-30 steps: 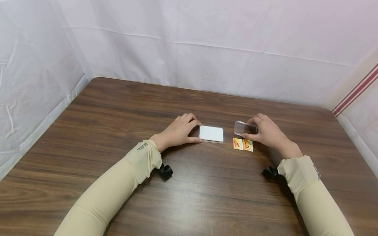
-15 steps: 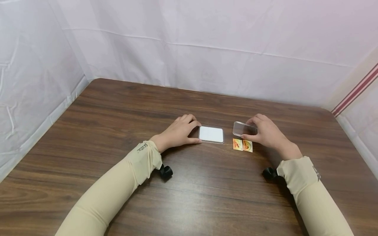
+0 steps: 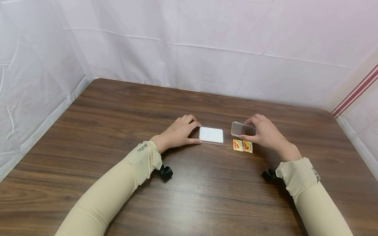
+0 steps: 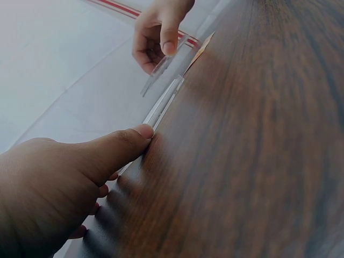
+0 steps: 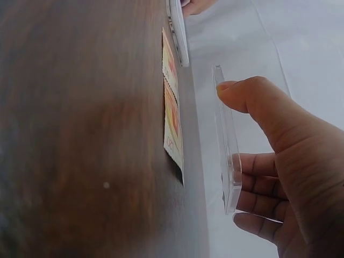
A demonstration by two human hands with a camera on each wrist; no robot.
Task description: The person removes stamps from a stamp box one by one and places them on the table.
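Nearest me, at 1 o'clock, two orange stamps [image 3: 242, 145] lie flat on the table [image 3: 118, 108]. My right hand [image 3: 265, 132] pinches the clear lid [image 3: 242, 129] between thumb and fingers, lifted just above them. At 12 o'clock, my left hand [image 3: 178, 132] grips the white-lined case base [image 3: 211, 134] resting on the table.
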